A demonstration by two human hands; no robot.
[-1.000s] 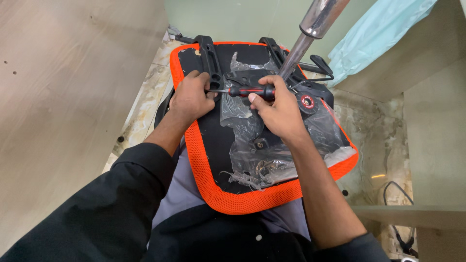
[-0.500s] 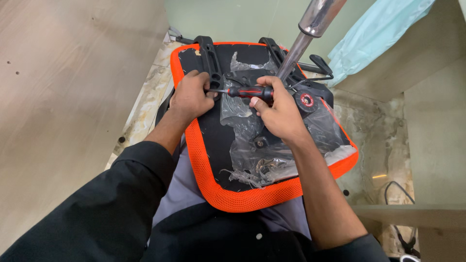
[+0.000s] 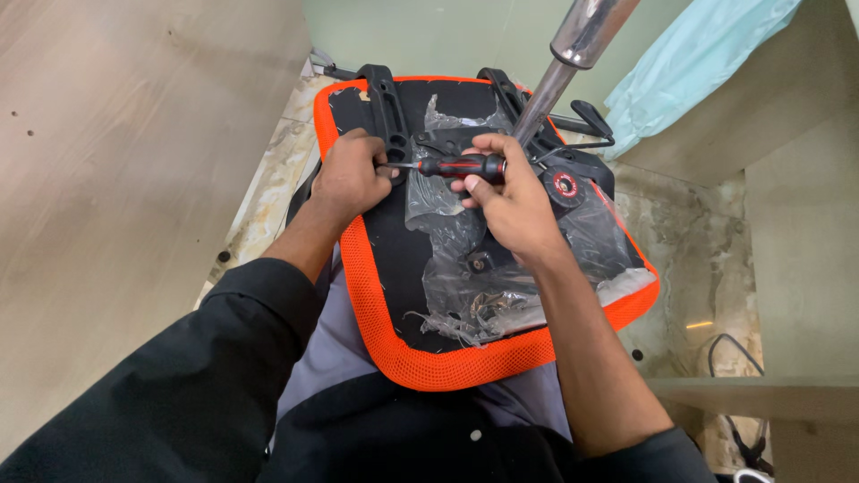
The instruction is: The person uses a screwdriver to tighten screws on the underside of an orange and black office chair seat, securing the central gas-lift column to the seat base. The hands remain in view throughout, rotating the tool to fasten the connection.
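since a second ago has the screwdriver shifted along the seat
No. The screwdriver lies crosswise at the same spot below the chrome post, right hand on its handle, left hand at its tip.

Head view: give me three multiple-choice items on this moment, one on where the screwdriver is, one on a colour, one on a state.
1. Where does the screwdriver lie?
A. across the upturned seat base, between both hands
B. on the floor
C. on the blue sheet

2. What colour is the seat's mesh edge?
A. green
B. orange
C. white

3. How is the right hand?
A. open and empty
B. flat on the floor
C. closed on the screwdriver handle

Answers:
1 A, its tip reaches the left hand over the black underside.
2 B, the rim shows bright orange.
3 C, fingers wrap the red-and-black handle.
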